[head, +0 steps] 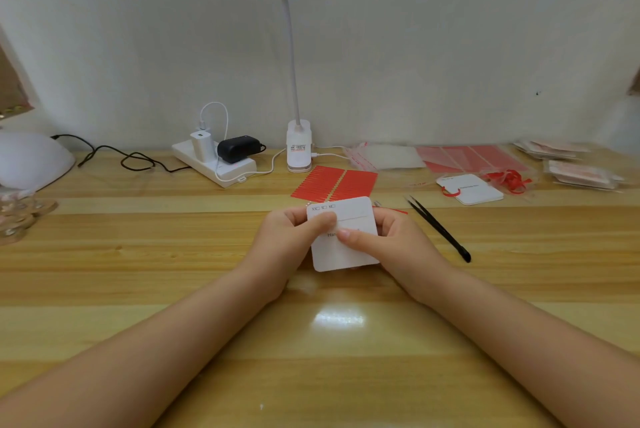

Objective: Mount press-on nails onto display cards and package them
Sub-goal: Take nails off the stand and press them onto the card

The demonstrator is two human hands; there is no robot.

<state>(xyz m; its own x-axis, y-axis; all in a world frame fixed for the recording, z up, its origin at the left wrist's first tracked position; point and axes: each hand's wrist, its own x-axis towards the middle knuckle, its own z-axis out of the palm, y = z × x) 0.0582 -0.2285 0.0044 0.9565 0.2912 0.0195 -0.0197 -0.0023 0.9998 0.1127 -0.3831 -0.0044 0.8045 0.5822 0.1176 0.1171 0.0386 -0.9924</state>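
A white display card (346,254) with small printed text is held above the middle of the wooden table (173,271). My left hand (294,237) grips its left edge, thumb on the face. My right hand (388,240) grips the right side, with its thumb pressing on the card's middle. Two red sheets of adhesive strips (334,183) lie just behind the card. Black tweezers (438,226) lie to the right of my right hand. No nails show on the card's face.
A second white card with red ribbon (471,188) lies at the right, near clear bags (391,156), red sheets (467,158) and packed sets (581,174). A clip lamp (298,147), a power strip with chargers (216,159) and a white dome lamp (31,159) stand behind.
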